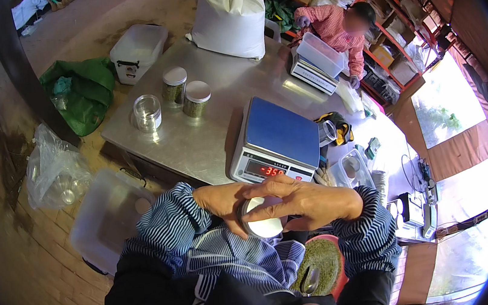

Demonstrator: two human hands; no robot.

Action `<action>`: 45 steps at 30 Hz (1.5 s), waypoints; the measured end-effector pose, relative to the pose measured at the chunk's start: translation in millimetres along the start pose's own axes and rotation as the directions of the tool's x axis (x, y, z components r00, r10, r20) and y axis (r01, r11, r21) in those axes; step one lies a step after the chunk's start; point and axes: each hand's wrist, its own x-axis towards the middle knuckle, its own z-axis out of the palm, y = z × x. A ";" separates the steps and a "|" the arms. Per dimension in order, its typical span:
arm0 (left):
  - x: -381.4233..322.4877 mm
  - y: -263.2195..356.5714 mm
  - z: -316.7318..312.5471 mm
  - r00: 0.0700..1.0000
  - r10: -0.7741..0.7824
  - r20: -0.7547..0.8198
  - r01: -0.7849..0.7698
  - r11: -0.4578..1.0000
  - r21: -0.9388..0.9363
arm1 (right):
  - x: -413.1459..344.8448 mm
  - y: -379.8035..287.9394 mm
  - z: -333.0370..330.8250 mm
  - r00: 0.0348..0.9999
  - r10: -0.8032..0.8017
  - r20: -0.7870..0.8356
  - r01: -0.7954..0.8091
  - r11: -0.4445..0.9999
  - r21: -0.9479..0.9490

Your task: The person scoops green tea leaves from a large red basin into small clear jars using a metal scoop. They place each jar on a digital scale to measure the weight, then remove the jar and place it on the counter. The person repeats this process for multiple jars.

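In front of my body, both hands hold a round jar with a silvery-white lid [266,227]. My left hand [222,201] wraps the jar's side, and my right hand [307,199] spreads its fingers over the lid. Most of the jar's body is hidden by the hands. Just beyond them stands a digital scale [280,134] with a bare blue plate and lit red digits. Two lidded jars of green dried material [175,85] [196,100] stand on the steel table [170,150], beside an open clear jar [148,114].
A red basin [337,262] of greenish granules [322,252] holds a metal scoop [310,280]. A large white sack [230,21] stands at the table's back. Plastic bins [101,215] flank the table. Across it, a person in a checked shirt [328,21] handles a plastic tub [321,54] on another scale [312,75].
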 end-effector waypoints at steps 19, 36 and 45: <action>-7.6 -21.7 17.6 0.756 0.190 -0.626 0.090 0.917 0.388 | -0.2 26.9 44.6 0.872 0.202 -0.446 -0.300 0.940 -0.160; 17.3 -49.7 22.8 0.363 0.197 -0.911 -0.341 0.938 0.067 | 8.4 53.0 30.9 0.414 0.207 -0.886 -0.384 0.923 0.036; 89.3 -77.6 33.5 0.233 0.007 -0.973 -0.745 0.644 -0.174 | 15.8 52.8 50.7 0.495 -0.009 -0.869 -0.497 0.817 -0.292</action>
